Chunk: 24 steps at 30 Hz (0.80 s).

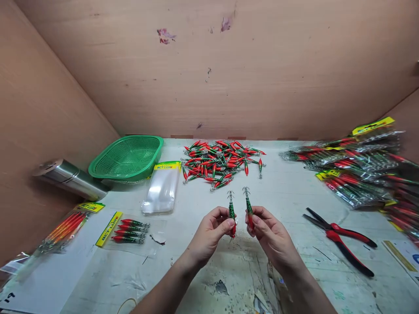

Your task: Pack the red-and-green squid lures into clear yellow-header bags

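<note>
Between its thumb and fingers my left hand pinches a green and red squid jig, hooks pointing up. A second squid jig of the same colours is gripped in my right hand, also upright with its hook crown at the top. The two jigs stand side by side, a small gap apart, above the white table. Beyond them lies a loose pile of red and green squid jigs. Left of my hands, several jigs lie on a clear bag with a yellow header card.
A stack of clear bags, a green basket and a steel flask stand left. Bagged orange jigs lie nearer. Red-handled pliers rest at right, below heaped packed jigs. Wooden panels enclose the table.
</note>
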Available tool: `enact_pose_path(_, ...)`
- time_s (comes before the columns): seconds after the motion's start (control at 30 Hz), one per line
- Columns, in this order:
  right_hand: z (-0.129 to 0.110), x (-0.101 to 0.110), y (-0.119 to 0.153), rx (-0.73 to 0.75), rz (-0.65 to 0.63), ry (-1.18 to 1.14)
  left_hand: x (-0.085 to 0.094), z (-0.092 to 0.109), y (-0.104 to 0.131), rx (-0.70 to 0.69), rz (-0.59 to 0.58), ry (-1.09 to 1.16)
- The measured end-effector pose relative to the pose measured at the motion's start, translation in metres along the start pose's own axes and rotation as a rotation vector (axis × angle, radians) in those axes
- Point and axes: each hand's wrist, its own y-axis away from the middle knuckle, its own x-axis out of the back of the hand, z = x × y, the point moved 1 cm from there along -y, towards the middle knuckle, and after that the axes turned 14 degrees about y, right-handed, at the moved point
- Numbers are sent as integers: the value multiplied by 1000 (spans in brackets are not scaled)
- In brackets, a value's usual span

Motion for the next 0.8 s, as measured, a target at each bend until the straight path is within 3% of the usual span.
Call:
enact_pose_path(0.17, 6, 3, 5, -66, -59, -44, 4, 0, 3, -20, 64, 12)
enact_pose_path(0.43, 10, -14, 13, -169, -189, -97, 2, -4, 4, 0, 81, 16)
enact_pose_path(0.8, 13, -16, 12, -162, -145, -67, 4, -9, 3, 66, 92, 33)
